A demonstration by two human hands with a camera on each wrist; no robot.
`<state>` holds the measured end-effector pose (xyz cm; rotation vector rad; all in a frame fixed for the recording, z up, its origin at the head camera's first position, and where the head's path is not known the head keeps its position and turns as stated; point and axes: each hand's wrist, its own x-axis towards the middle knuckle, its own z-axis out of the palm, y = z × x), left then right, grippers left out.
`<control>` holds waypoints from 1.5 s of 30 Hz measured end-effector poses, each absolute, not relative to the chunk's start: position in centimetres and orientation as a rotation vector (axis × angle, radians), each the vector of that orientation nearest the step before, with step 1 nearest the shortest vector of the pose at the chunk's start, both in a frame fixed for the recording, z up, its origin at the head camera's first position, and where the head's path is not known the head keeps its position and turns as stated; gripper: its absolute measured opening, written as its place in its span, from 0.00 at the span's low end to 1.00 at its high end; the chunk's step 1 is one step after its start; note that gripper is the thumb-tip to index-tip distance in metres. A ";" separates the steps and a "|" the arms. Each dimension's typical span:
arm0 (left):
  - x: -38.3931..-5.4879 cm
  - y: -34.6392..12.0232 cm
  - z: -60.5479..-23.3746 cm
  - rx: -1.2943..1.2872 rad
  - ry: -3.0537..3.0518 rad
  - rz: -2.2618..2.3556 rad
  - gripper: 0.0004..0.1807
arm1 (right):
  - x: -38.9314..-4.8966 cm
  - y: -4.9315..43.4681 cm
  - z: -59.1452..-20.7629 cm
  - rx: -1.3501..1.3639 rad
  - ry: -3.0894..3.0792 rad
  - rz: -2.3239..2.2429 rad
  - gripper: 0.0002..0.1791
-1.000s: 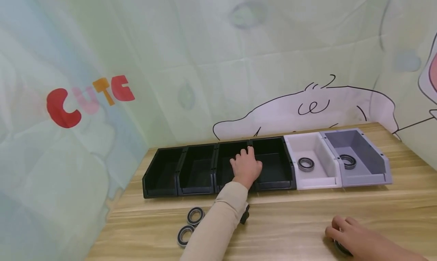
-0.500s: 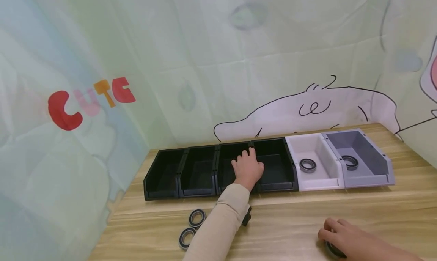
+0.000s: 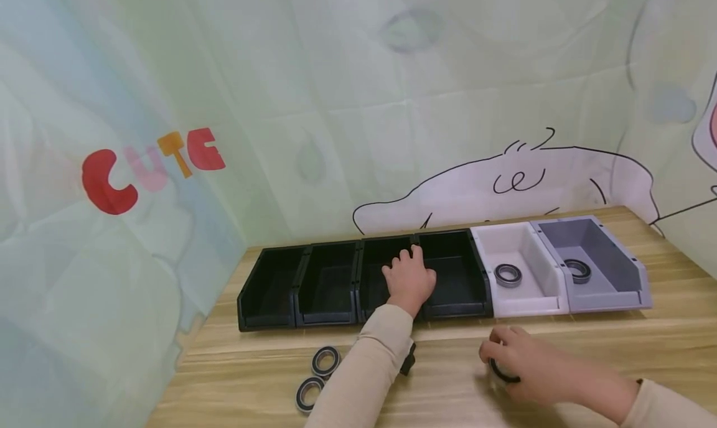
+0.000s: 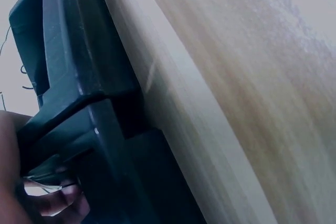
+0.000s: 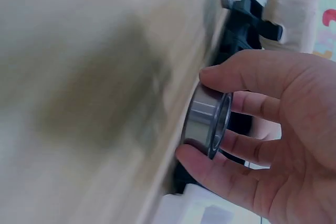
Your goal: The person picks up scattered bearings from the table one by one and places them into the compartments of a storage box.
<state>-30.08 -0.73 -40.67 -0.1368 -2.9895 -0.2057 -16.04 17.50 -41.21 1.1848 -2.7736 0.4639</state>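
Note:
In the head view, my right hand [image 3: 529, 366] holds a ball bearing [image 3: 501, 372] a little above the table. Thumb and fingers pinch its outer ring, plainly seen on the bearing [image 5: 205, 116] in the right wrist view. My left hand [image 3: 411, 282] grips the divider between the third and fourth black bins [image 3: 454, 307]. Its thumb lies on the right side and its fingers on the left. The left wrist view shows those fingers [image 4: 58, 203] curled behind the dark bin wall [image 4: 113, 166], partly hidden.
One bearing [image 3: 508, 275] lies in the white bin [image 3: 529, 305], another bearing [image 3: 578, 270] in the grey bin [image 3: 613, 300]. Two bearings, the upper bearing [image 3: 326, 361] and lower bearing [image 3: 309, 394], lie left of my left sleeve [image 3: 358, 378]. A printed cloth [image 3: 336, 104] hangs behind the table.
My right hand has moved left and away from me, lifting the bearing off the table. The left hand stays at the divider.

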 end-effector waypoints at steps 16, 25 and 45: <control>-30.1 -1.0 -40.7 -0.133 -3.010 -0.253 0.30 | -22.5 13.2 -36.9 0.935 -3.020 0.507 0.18; -30.3 -1.1 -40.8 -0.134 -2.999 -0.298 0.28 | -26.2 11.6 -38.2 0.650 -3.101 0.319 0.19; -30.2 -1.0 -41.0 -0.123 -2.973 -0.274 0.28 | -29.6 9.9 -41.9 0.383 -3.093 0.343 0.20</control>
